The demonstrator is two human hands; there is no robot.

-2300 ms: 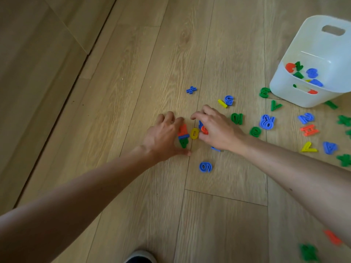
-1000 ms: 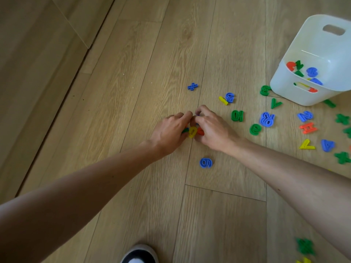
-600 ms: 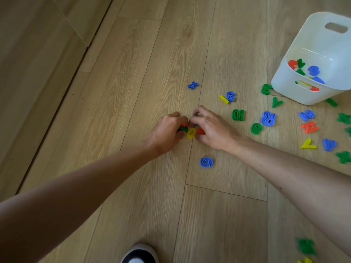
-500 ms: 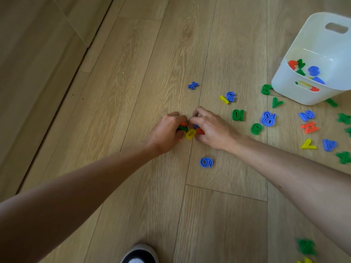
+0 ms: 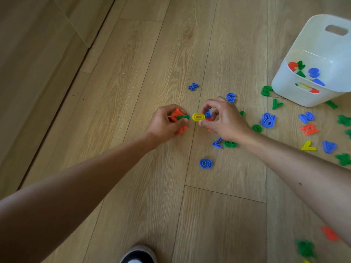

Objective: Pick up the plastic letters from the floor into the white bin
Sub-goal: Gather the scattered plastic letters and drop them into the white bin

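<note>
While L hand [image 5: 165, 122] clutches letters, R fingers [image 5: 206, 107] pinch yellow O [image 5: 198, 117]; white bin [image 5: 303, 95] apart.

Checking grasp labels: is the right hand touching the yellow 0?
Touching. The head view shows the right hand pinching the yellow 0 between thumb and forefinger, lifted off the wooden floor.

Home room, likely a living or play area: light wood-look plank floor [image 5: 218, 215], a matching baseboard or cabinet front [image 5: 38, 54] along the left edge. Toy plastic letters [image 5: 267, 120] and numbers in bright colours lie scattered on the floor beside a white bin [image 5: 322, 46]. A shoe tip [image 5: 137, 255] shows at the bottom edge.
</note>
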